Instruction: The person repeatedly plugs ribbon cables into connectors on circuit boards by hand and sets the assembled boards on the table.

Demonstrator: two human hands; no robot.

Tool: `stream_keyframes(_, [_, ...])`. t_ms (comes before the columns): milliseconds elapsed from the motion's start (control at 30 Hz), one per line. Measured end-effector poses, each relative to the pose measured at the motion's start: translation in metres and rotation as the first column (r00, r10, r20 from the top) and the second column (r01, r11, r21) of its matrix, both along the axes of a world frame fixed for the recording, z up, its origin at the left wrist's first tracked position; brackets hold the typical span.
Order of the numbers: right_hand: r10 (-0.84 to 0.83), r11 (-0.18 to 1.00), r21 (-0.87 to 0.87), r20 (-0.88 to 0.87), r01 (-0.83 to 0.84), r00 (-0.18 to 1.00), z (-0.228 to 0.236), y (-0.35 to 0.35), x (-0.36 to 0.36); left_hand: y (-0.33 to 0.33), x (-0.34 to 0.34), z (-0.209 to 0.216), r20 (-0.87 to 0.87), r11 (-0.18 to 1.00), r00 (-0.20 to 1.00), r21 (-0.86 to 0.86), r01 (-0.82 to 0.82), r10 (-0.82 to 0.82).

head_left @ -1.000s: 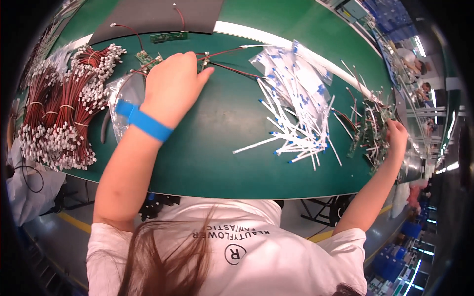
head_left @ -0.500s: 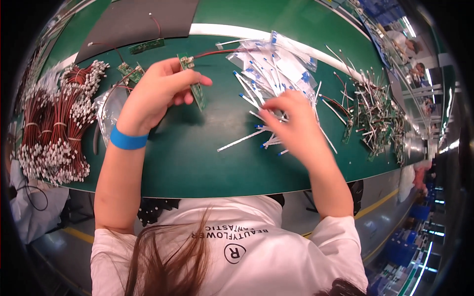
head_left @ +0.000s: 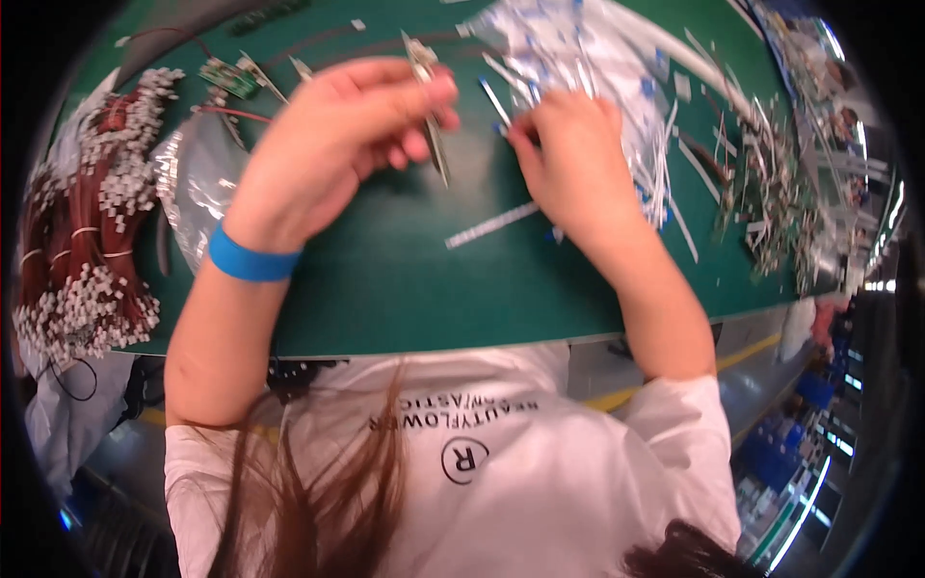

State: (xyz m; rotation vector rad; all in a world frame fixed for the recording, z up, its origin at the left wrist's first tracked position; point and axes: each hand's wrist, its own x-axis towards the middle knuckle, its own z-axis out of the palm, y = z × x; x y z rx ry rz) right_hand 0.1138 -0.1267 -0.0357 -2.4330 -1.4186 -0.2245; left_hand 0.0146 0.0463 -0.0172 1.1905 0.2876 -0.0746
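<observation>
My left hand (head_left: 328, 144) pinches a narrow green circuit board (head_left: 434, 135) between thumb and fingers, holding it nearly edge-on above the table. My right hand (head_left: 583, 164) has its thumb and forefinger closed on a white flat ribbon cable (head_left: 494, 102) with a blue end. Beneath and beyond this hand lie more white ribbon cables (head_left: 660, 178) with blue tips, partly on a clear plastic bag (head_left: 617, 39). A single loose flat cable (head_left: 491, 225) rests on the table between my hands.
Bundles of dark red wires (head_left: 82, 207) with white connectors stack at the left, beside a crumpled clear bag (head_left: 193, 173). Another green board (head_left: 229, 77) lies behind my left hand. Boards with attached cables (head_left: 771, 202) heap at the right of the green table (head_left: 385, 299).
The view has shifted, and everything is more blurred. The circuit board has turned more edge-on in my left hand. My right thumb and forefinger have come together on a ribbon cable.
</observation>
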Motion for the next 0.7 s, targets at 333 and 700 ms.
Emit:
stream_keyframes(333, [-0.127, 0.942, 0.257, -0.325, 0.217, 0.937, 0.031, -0.002, 0.0, -0.001, 0.001, -0.011, 0.005, 0.985, 0.994, -0.135, -0.109, 0.11])
stream_keyframes(700, [0.298, 0.921, 0.294, -0.954, 0.255, 0.025, 0.06, -0.01, -0.043, -0.018, -0.014, -0.001, -0.014, 0.913, 0.997, -0.404, 0.062, -0.074])
